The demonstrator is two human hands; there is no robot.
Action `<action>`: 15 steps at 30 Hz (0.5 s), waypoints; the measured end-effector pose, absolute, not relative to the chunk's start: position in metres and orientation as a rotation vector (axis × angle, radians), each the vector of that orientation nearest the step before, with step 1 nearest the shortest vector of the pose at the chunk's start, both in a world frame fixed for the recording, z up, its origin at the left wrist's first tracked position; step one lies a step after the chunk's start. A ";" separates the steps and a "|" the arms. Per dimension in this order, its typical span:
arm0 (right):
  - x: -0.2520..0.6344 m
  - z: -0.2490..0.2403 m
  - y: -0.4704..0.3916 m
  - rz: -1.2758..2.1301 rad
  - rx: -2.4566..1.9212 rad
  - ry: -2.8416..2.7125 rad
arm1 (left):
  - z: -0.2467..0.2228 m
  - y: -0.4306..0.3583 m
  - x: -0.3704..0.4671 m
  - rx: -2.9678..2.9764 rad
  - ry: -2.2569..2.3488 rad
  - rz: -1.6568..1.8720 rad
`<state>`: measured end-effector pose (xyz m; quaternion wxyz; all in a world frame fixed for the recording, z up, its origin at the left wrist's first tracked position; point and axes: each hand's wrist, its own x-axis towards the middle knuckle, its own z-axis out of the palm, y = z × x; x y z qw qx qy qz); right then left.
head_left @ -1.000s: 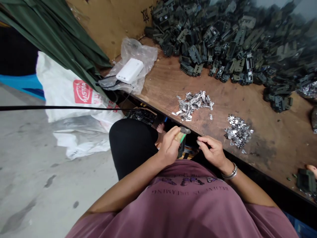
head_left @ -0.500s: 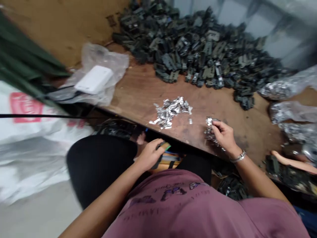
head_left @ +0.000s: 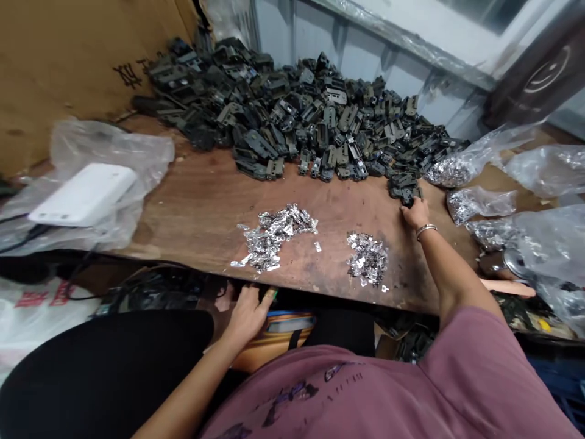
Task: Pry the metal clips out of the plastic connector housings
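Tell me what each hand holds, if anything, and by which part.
The right hand touches a dark part at its near end; whether it grips is unclear. The left hand has its fingertips hidden; any hold cannot be told.

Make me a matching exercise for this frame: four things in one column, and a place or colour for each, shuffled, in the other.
1. White box
2. Right hand
3. Left hand
4. Bracelet

A. Below the table's near edge in the picture
B. Silver-coloured
C. On clear plastic
D. At the dark parts

Pairs: 1-C, 2-D, 3-A, 4-B
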<state>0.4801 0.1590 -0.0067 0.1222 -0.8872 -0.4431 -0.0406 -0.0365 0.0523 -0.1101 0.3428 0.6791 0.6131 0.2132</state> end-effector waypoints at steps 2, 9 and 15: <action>0.475 -0.014 0.154 -0.138 -2.568 -1.315 | -0.105 0.048 -0.033 1.710 1.491 0.527; 0.448 -0.021 0.131 -0.181 -2.434 -1.529 | -0.069 0.030 -0.008 1.377 1.191 0.523; 0.448 -0.007 0.145 -0.430 -2.494 -1.207 | -0.051 0.023 0.001 1.368 1.080 0.484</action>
